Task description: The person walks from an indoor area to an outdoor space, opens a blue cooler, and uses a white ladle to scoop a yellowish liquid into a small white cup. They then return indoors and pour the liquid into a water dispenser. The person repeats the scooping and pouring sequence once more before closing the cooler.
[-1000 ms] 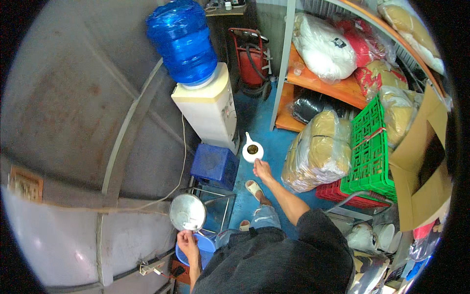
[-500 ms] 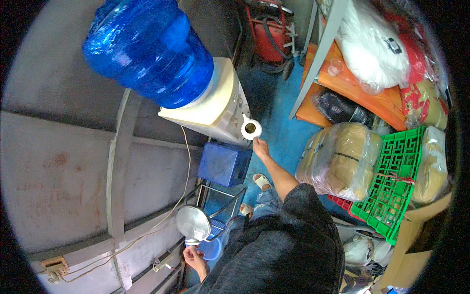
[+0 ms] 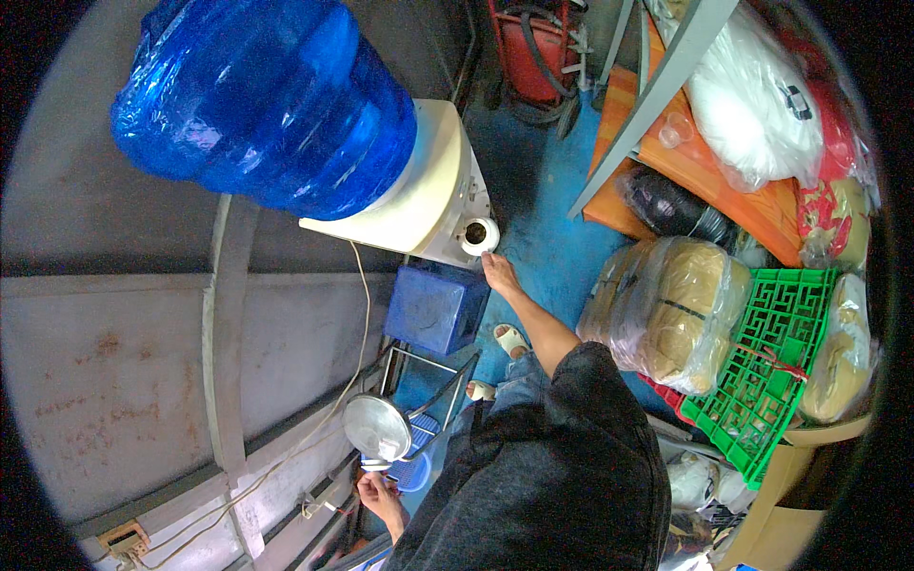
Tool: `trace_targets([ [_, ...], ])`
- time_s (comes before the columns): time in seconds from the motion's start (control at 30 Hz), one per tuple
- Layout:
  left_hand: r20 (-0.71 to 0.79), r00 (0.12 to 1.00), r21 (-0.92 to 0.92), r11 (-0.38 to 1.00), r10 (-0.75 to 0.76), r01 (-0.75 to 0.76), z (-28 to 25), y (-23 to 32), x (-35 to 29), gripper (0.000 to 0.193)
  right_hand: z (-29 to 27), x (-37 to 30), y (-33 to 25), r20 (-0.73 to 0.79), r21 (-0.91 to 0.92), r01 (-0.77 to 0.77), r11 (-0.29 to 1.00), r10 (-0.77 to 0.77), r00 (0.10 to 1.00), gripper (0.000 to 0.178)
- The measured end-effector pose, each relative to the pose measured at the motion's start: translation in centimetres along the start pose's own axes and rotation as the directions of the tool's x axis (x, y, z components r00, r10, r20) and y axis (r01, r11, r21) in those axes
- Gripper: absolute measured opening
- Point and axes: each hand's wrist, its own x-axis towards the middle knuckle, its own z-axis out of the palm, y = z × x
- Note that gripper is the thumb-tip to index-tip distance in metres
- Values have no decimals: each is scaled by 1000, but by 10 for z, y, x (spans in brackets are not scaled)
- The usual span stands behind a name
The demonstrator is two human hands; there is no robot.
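Steel first, closest to the person: a round lid [image 3: 377, 427] with a dull shine, held out low on the left side. The left hand [image 3: 383, 495] is curled shut on something just beneath it, most likely the lid's handle, though the grip itself is too small to read clearly. A thin metal lid like that should be light and stiff, smooth enough to slip if wet, so the handle is the sensible hold. It hangs over a wire stand [image 3: 419, 366] with a blue basket [image 3: 417, 457] at its foot.

Beyond the dark jacket, sandalled feet rest on the blue floor [image 3: 543, 238]. Beside them sits a blue box [image 3: 433, 309].

Farther out, the right arm is stretched forward and the right hand [image 3: 499, 273] is closed around the lower side of a small white cup [image 3: 479, 234], fingers wrapped, mouth of the cup upright and dark inside. The cup is pressed right up under the front of the cream dispenser [image 3: 419, 190], where the taps would be. It looks rigid and light now; I would judge it gets heavier and likelier to slop once liquid is in it, so a hold round the body, kept level, suits it best.

On top of the dispenser rests a big blue bottle [image 3: 267, 100], wrapped in clear film. To the right are bagged goods [image 3: 666, 305], a green crate [image 3: 771, 362] and an orange shelf [image 3: 695, 171].
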Motion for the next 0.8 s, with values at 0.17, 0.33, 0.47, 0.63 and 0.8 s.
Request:
trace_targets([
  [0.17, -13, 999, -18, 999, -32, 32, -3, -10, -3, 20, 18, 4, -5, 9, 39, 18, 999, -18, 1000, 56],
  [0.33, -40, 999, -16, 999, -34, 34, -6, -19, -9, 20, 30, 6, -13, 54, 58, -16, 998, 12, 998, 56],
  [0.47, -35, 997, -80, 994, -73, 70, -8, -24, -15, 20, 33, 8, -15, 94, 44, -39, 998, 34, 995, 56],
  [0.63, -40, 999, -20, 1000, 15, -16, -7, -27, -23, 20, 33, 7, -16, 66, 41, 64, 997, -66, 996, 60],
  [0.8, -30, 998, -28, 998, -49, 48, -7, -28, -25, 21, 32, 9, -16, 119, -4, 79, 997, -78, 990, 58],
])
